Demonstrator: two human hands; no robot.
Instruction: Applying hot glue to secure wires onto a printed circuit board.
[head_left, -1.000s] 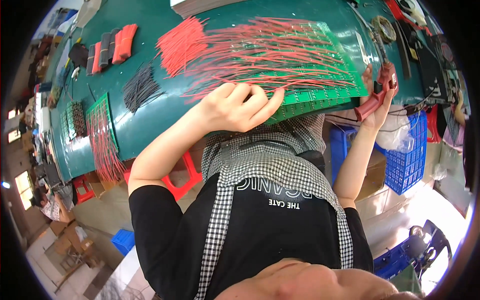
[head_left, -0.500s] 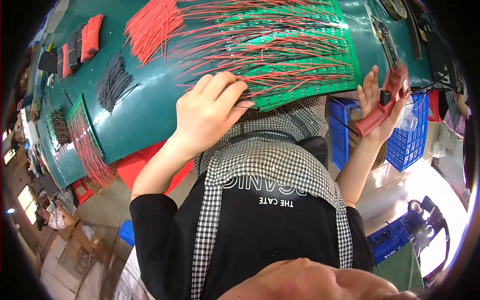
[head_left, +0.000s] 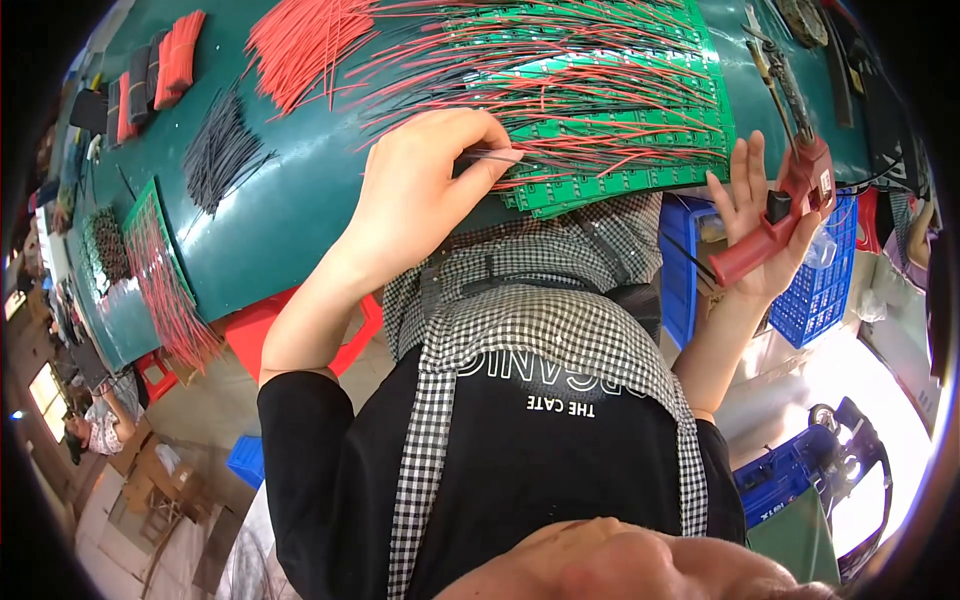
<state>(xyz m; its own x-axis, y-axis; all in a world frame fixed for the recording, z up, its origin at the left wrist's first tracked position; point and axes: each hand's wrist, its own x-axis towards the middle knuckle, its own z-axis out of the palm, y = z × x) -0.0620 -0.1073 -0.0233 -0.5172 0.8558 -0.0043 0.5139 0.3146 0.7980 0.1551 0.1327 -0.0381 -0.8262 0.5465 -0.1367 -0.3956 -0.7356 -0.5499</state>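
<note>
My left hand (head_left: 425, 190) is at the front left edge of the green circuit boards (head_left: 590, 185), thumb and index finger pinching a thin black wire (head_left: 495, 156). Many red and black wires (head_left: 600, 100) lie across the boards, their loose ends fanning out to the left. In my right hand (head_left: 750, 210), right of the boards, rests a red soldering gun (head_left: 775, 235) with a black trigger. Its handle lies across the palm against the thumb, while several fingers are stretched out. The gun's tip points to the far side of the table.
On the dark green table (head_left: 290, 190) lie a red wire pile (head_left: 305, 50), a black wire pile (head_left: 225, 150) and tied wire bundles (head_left: 180, 60). Another wired board (head_left: 160, 250) is at far left. A blue crate (head_left: 815, 285) and a red stool (head_left: 265, 335) stand below the table.
My left hand has shifted slightly up and to the right, and the black wire now shows plainly between its fingertips. My right hand keeps the soldering gun in nearly the same place.
</note>
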